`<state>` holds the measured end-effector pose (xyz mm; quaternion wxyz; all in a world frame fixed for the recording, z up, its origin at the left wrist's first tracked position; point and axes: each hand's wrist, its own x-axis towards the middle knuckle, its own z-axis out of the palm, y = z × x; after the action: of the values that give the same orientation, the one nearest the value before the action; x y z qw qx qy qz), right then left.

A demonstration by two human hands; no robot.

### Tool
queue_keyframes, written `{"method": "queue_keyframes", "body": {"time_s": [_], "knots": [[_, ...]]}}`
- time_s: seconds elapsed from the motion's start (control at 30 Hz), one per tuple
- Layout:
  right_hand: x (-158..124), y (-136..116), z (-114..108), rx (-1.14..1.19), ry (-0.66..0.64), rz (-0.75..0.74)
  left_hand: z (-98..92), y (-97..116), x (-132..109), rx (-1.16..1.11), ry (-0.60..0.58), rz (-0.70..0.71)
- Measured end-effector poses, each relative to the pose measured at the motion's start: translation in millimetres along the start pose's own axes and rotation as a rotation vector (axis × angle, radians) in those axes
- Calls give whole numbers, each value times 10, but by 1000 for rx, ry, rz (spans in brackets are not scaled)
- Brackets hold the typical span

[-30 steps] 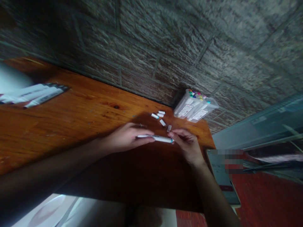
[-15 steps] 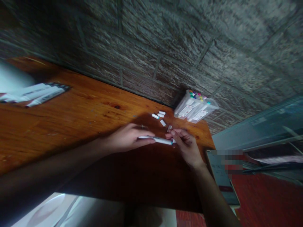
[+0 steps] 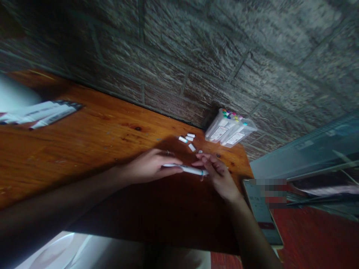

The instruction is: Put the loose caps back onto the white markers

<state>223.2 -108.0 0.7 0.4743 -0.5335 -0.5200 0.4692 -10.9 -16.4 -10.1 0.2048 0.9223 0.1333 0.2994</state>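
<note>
A white marker (image 3: pixel 193 170) with a teal band near its right end lies between my hands. My left hand (image 3: pixel 155 164) pinches its left part between thumb and fingers. Around the right end are the fingers of my right hand (image 3: pixel 217 171), partly bent. A small white cap (image 3: pixel 200 152) shows at the right fingertips; whether they grip it or it rests on the table cannot be made out. Beyond the hands, several loose white caps (image 3: pixel 192 147) lie on the wooden table (image 3: pixel 112 130), one with a teal edge.
Two clear cases (image 3: pixel 231 135) holding markers with coloured ends stand against the stone wall (image 3: pixel 168 56). Several white markers (image 3: pixel 53 112) lie at the left beside a blurred white object (image 3: pixel 17 91). A dark flat panel (image 3: pixel 262 209) is at the table's right edge.
The small cap near my right fingertips appears lower and more upright. My right fingers have shifted slightly, and the marker's right end sits slightly lower.
</note>
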Motion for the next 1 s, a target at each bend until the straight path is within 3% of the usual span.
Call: {"method": "queue_keyframes", "body": {"time_s": [0.63, 1.0], "knots": [[-35, -31, -2, 1, -78, -61, -50, 20, 20, -30, 30, -1], [-11, -34, 19, -44, -29, -117, -57, 8, 20, -8, 22, -24]]}}
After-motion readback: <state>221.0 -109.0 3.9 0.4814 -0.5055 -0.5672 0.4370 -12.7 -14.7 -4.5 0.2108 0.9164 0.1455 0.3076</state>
